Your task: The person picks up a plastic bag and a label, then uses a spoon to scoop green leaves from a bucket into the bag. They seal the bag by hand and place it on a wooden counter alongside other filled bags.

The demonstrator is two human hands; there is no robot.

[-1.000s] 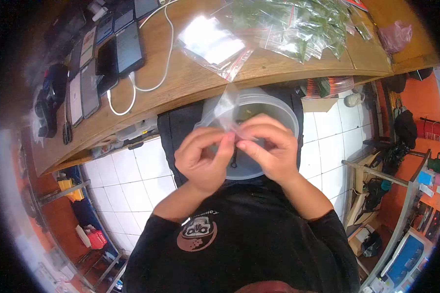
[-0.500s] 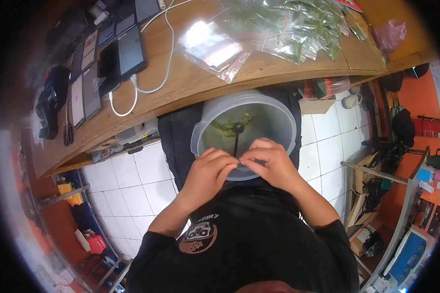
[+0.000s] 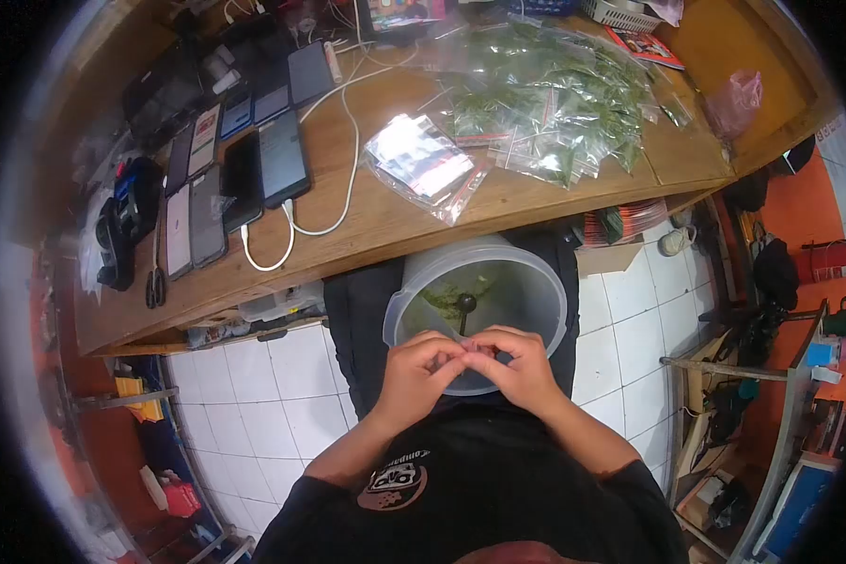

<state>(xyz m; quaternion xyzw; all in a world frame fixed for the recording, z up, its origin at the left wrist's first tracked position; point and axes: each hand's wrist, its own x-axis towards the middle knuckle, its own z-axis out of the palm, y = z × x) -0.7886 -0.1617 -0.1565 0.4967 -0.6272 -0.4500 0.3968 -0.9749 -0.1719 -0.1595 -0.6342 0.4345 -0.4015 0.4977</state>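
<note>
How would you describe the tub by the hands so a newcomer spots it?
Find the long wooden table. Below its near edge, on the person's lap, sits a round translucent tub. Only it holds green bits and a dark spoon.

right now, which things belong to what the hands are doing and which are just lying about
In use: left hand, right hand, small item pinched between them, clear tub, green leaves, black scoop.
Lying about: filled bags, empty bags, phones, white cable, scissors, pink bag.

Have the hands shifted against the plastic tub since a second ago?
Yes. The left hand and right hand drew back toward the body, from over the middle of the tub to its near rim.
</note>
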